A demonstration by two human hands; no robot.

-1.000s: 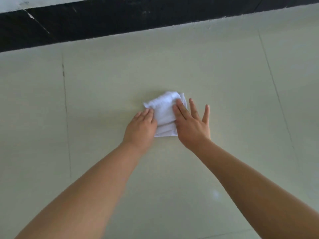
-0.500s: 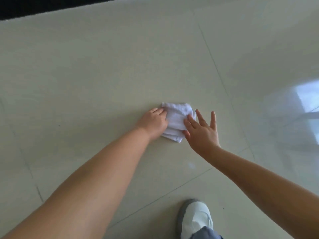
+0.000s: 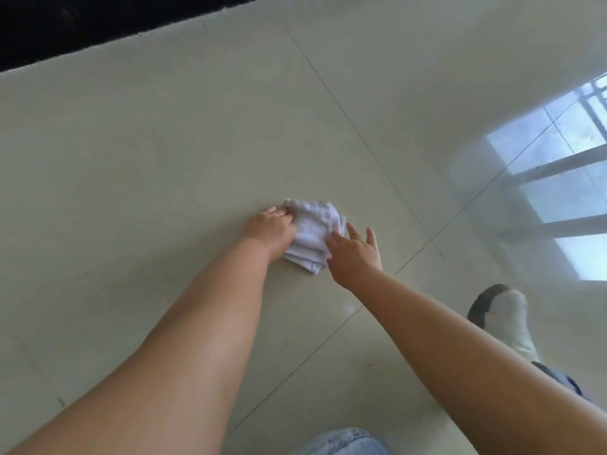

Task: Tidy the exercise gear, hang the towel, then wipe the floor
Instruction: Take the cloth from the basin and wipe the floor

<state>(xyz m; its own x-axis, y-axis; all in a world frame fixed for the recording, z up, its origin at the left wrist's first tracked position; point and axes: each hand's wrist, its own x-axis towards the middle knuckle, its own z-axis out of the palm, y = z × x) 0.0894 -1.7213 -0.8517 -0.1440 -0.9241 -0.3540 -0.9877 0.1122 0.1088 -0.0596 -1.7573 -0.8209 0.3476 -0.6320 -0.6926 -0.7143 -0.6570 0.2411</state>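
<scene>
Left hand (image 3: pixel 271 229) presses down on the near-left side of a folded white cotton cloth (image 3: pixel 313 234), its fingers bent over the cloth's left edge in a grip, while the right hand (image 3: pixel 353 254) lies flat with straight, spread fingers, its inner fingertips resting on the cloth's right edge and the rest on the tile. That cloth sits flat on the glossy pale beige tiled floor (image 3: pixel 164 159), just left of where two thin grout lines cross, well apart from the black strip (image 3: pixel 82 24) that runs along the far edge of the view. A white shoe with a grey toe (image 3: pixel 499 310) stands to the right, near a bright window reflection (image 3: pixel 558 178) in the tiles, and a bit of light blue denim (image 3: pixel 341 443) shows at the bottom. No exercise gear or hung towel is in sight, so those parts cannot be checked from here; judging by both hands on the cloth, the wiping stage is under way, and how much floor is left cannot be told
</scene>
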